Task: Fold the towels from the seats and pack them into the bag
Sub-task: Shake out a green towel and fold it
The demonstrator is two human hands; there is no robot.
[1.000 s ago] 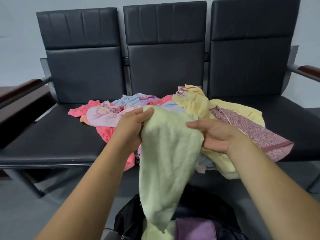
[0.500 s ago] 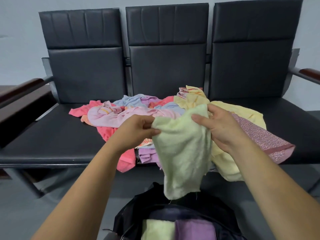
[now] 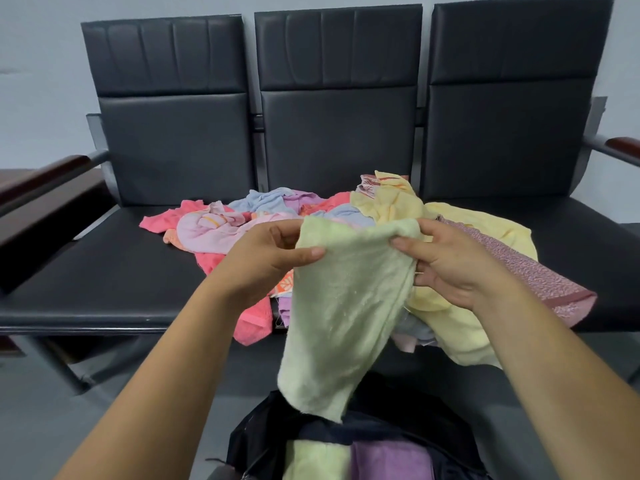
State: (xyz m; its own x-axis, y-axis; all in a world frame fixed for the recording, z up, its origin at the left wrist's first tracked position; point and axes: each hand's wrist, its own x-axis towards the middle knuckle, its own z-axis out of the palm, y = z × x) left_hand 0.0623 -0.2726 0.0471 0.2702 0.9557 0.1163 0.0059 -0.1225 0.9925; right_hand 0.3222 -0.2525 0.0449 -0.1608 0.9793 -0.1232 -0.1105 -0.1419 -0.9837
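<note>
Pinching green towel (image 3: 346, 299), left hand (image 3: 270, 261) and right hand (image 3: 453, 268) dangle it before pile (image 3: 214, 230), over bag (image 3: 263, 434).

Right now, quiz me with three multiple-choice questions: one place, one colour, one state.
1. Where is the black bag? A left seat; B low, before the seats; C armrest.
2. Colour of the held towel? A pink; B blue; C light green.
3. The held towel is: A hanging from the left hand and right hand; B flat on a seat; C packed.
Answers: B, it sits open at the view's bottom edge; C, the cloth is pale green; A, both hands pinch its top edge.
</note>
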